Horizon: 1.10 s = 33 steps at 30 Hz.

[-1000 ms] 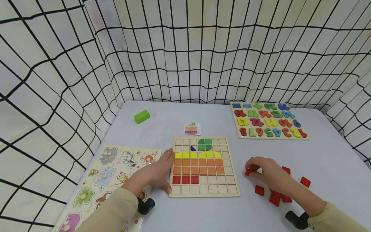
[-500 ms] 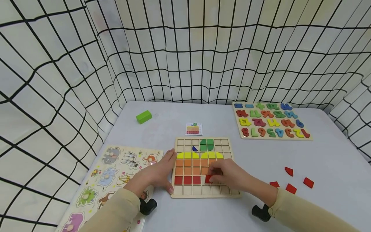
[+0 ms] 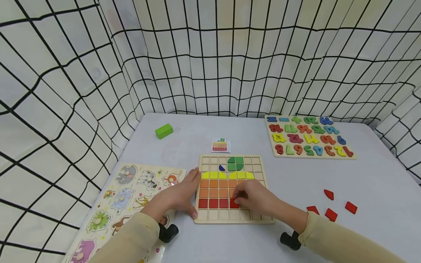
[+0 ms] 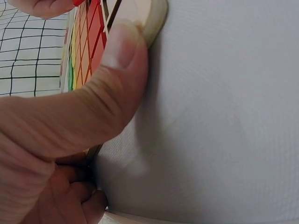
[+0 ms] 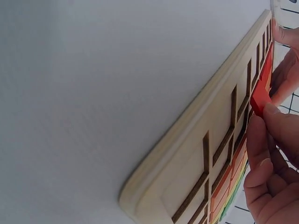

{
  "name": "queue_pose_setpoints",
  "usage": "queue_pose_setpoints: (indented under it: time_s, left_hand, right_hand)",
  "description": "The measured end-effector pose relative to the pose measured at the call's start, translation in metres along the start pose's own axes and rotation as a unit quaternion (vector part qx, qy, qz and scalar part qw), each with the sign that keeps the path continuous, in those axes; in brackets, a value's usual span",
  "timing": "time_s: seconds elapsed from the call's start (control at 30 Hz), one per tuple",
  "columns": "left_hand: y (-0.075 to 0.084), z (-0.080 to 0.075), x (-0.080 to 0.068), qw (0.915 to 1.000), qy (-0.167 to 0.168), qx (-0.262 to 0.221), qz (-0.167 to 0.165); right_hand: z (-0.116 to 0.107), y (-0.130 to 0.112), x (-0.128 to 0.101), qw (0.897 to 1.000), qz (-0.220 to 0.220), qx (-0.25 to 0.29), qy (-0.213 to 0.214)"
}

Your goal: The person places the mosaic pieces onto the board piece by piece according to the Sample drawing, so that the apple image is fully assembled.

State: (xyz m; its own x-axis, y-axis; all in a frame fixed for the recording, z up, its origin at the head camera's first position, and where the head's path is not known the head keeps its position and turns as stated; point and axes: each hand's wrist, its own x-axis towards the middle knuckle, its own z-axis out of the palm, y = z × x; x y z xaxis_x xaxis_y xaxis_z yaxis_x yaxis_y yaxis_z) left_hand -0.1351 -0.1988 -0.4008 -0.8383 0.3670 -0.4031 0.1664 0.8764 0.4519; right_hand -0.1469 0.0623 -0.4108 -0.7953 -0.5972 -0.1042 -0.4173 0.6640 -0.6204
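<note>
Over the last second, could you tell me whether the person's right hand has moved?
Yes. The right hand moved left, from the loose red pieces on the table onto the grid board, where it pinches a red tile.

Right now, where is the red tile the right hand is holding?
In the head view, the red tile is pinched by the right hand over the grid board, just right of the three red tiles.

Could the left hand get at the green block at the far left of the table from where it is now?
Probably yes. The left hand only rests on the grid board's edge, and bare table lies between it and the green block.
</note>
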Motion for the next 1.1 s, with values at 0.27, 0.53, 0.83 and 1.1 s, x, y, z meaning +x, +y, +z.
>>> queue_pose_setpoints:
  time_s: [0.27,0.53,0.83,1.1]
  left_hand:
    - [0.0,0.0,0.0,1.0,-0.001,0.0,-0.006]
    - [-0.001,0.001,0.0,1.0,-0.005,0.001,-0.001]
    - [-0.001,0.001,0.0,1.0,-0.004,0.002,-0.003]
    - [0.0,0.0,0.001,1.0,-0.004,0.002,0.001]
  right_hand:
    - [0.005,-0.002,0.001,0.999,-0.006,-0.034,0.025]
    - [0.01,-0.002,0.0,0.998,-0.007,-0.045,0.035]
    - [-0.016,0.008,-0.016,0.999,0.025,-0.019,0.043]
    - [-0.056,0.064,-0.063,0.991,0.11,-0.023,0.067]
